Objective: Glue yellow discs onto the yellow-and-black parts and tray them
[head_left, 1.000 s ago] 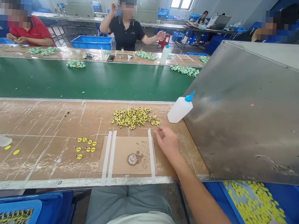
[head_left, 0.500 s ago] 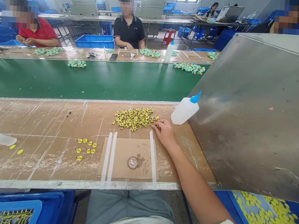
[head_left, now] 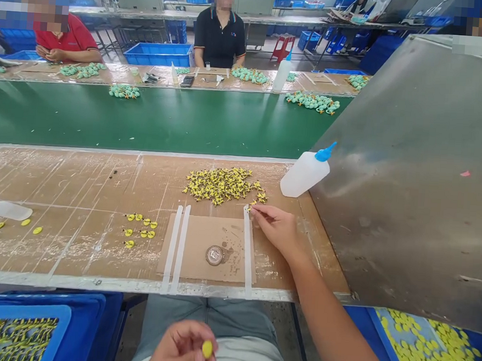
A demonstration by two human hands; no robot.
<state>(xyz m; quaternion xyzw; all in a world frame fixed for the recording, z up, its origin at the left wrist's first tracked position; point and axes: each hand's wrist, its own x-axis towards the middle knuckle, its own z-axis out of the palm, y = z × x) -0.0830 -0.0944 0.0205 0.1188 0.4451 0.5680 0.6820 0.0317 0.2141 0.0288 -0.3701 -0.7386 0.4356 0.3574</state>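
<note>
My left hand [head_left: 186, 348] is low in the view, above my lap, with a yellow disc [head_left: 207, 349] pinched in its fingers. At the right end of a pile of small yellow-and-black pieces [head_left: 219, 185], my right hand [head_left: 277, 227] holds one small yellow piece [head_left: 251, 207] between thumb and forefinger, near the top of a white tape strip. A cardboard sheet [head_left: 199, 243] is taped down in front of me, with a round clear disc [head_left: 215, 255] and wet spots on it. Several yellow discs with dark pieces [head_left: 144, 233] lie to its left.
A white bottle with a blue nozzle [head_left: 305, 174] stands beside a large metal box [head_left: 414, 176]. Another bottle [head_left: 5, 209] lies far left. Blue bins flank my lap. Beyond the green belt [head_left: 166, 120], people sit at a bench with mint-coloured pieces.
My left hand has come into view with a yellow disc. My right hand has drawn back from the pile with a small piece, and the camera view has tilted down slightly.
</note>
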